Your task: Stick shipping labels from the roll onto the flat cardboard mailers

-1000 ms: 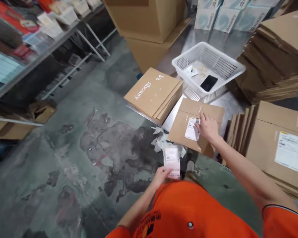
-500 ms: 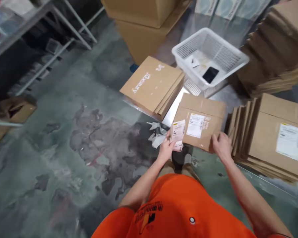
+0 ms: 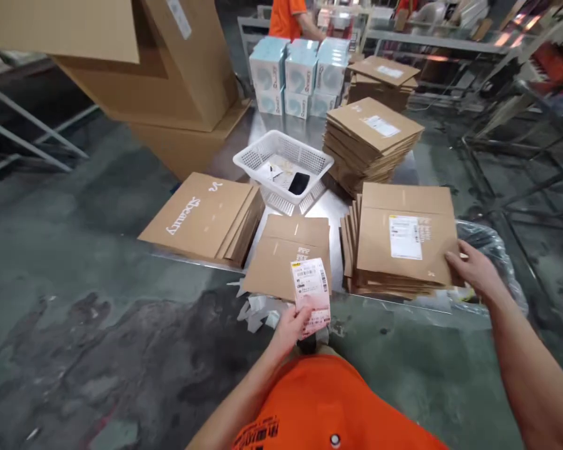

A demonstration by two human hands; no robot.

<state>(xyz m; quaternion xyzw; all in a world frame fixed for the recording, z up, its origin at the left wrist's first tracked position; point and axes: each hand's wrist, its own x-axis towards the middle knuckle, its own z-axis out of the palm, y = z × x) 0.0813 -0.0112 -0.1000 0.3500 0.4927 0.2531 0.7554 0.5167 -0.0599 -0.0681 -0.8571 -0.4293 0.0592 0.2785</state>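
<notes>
My left hand is closed on a small stack of printed shipping labels, held in front of a flat folded cardboard box in the middle of the table. A brand print shows on that box; the labels cover part of its front. My right hand pinches the right edge of another folded cardboard box, which bears a white label and lies on top of the right-hand pile. Scraps of torn backing paper hang at the table's near edge below the middle box.
A white plastic basket with a phone stands behind. Folded boxes are piled left, and labelled ones behind right. Large cartons, light-blue boxes and a co-worker in orange are farther back.
The labelled box has gone from the middle to the right-hand pile with my right hand. A box without a visible label shows in the middle. The view has swung up and right.
</notes>
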